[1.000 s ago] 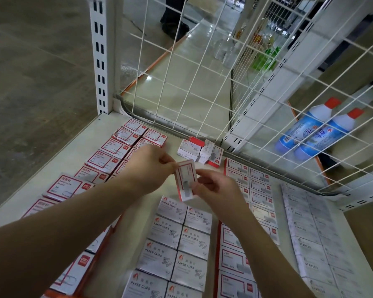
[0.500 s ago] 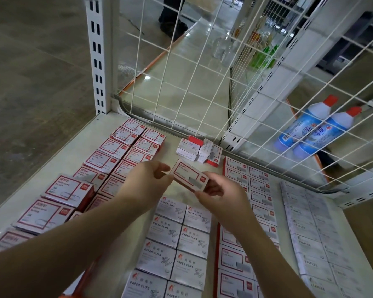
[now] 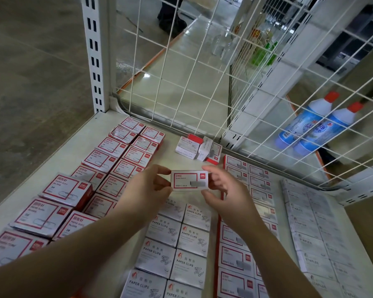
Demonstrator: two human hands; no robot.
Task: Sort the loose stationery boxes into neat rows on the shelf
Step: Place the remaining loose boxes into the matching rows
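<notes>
Both hands up over the middle of the shelf (image 3: 108, 123), holding one small staples box (image 3: 189, 181) flat, face up. Left hand (image 3: 148, 186) pinching the box's left end, right hand (image 3: 222, 188) pinching the right end, thumb under and fingers curled over the top edge. Red frame on the white face, red "deli" square in the top right corner, grey staple strip printed lower right; small print too tiny to read.

Under the hands: grey boxes marked "PAPER CLIPS" (image 3: 172, 244) in two neat columns. Off to the left, red-framed deli paper clip boxes (image 3: 116, 153), also two columns, with a few bigger ones (image 3: 65, 188) stacked loosely near the front. Right of the hands, rows of red-framed staple boxes (image 3: 248, 173) matching the held one. Far right, pale boxes reading "STAPLES" (image 3: 306, 224).

Back by the wire mesh (image 3: 181, 82), a loose little heap of boxes (image 3: 197, 148), some on edge and tilted. Bare strip of shelf between that heap and the held box, plus bare surface along the left edge.

Beyond the mesh: two blue bottles with red caps (image 3: 310, 125), labels not readable.
</notes>
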